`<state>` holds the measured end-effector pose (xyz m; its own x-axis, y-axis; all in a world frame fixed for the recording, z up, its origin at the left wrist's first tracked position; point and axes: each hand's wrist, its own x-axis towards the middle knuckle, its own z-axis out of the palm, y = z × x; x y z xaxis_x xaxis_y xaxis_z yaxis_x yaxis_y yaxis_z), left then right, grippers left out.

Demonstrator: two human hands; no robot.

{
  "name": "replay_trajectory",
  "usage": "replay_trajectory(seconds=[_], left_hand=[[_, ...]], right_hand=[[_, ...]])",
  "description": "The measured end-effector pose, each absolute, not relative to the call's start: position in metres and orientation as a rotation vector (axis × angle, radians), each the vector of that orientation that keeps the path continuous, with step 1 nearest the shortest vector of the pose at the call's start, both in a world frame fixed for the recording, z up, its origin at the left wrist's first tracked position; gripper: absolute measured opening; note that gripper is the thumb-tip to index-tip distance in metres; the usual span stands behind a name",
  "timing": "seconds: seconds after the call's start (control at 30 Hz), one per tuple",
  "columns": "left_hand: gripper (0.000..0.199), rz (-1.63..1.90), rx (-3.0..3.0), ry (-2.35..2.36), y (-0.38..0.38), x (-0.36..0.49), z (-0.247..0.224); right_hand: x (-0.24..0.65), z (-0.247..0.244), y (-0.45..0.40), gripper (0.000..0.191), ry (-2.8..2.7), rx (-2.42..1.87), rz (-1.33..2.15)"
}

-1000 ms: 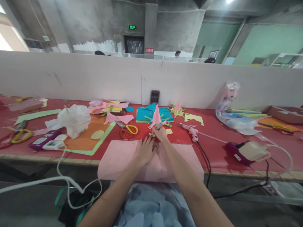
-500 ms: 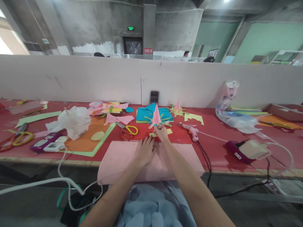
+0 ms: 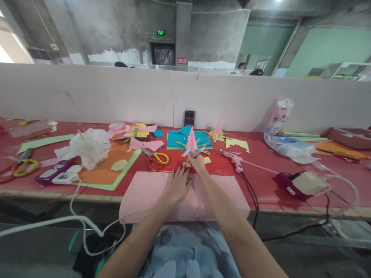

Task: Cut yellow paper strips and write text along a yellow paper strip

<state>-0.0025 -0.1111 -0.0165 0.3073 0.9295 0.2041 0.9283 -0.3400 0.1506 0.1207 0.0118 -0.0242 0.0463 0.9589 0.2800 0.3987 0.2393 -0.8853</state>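
My left hand (image 3: 177,185) lies flat, fingers spread, on a large pink paper sheet (image 3: 145,195) that overhangs the near edge of the red table (image 3: 261,181). My right hand (image 3: 197,161) reaches past the sheet and pinches the base of a small pink paper cone (image 3: 191,139) with yellow-green strips fanning out beneath it. A second pink cone on a yellow-green star (image 3: 217,131) stands further back to the right. Blue paper (image 3: 178,139) lies behind the held cone.
Yellow-handled scissors (image 3: 158,156) lie left of my right hand, a pink glue gun (image 3: 236,161) with a black cord to its right. An orange sheet (image 3: 101,170), a crumpled white bag (image 3: 88,146) and more scissors (image 3: 20,166) sit left. A white partition (image 3: 116,96) backs the table.
Almost nothing differs. My right hand shifted very slightly at the cone's base; my left hand stayed flat on the pink sheet.
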Motion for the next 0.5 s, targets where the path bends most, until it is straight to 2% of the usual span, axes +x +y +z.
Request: replay_trajectory(seconds=[0.5], left_hand=[[0.046, 0.408, 2.536, 1.752, -0.1137, -0.0024, -0.0117]], right_hand=[[0.12, -0.0213, 0.008, 0.036, -1.514, -1.282, 0.719]])
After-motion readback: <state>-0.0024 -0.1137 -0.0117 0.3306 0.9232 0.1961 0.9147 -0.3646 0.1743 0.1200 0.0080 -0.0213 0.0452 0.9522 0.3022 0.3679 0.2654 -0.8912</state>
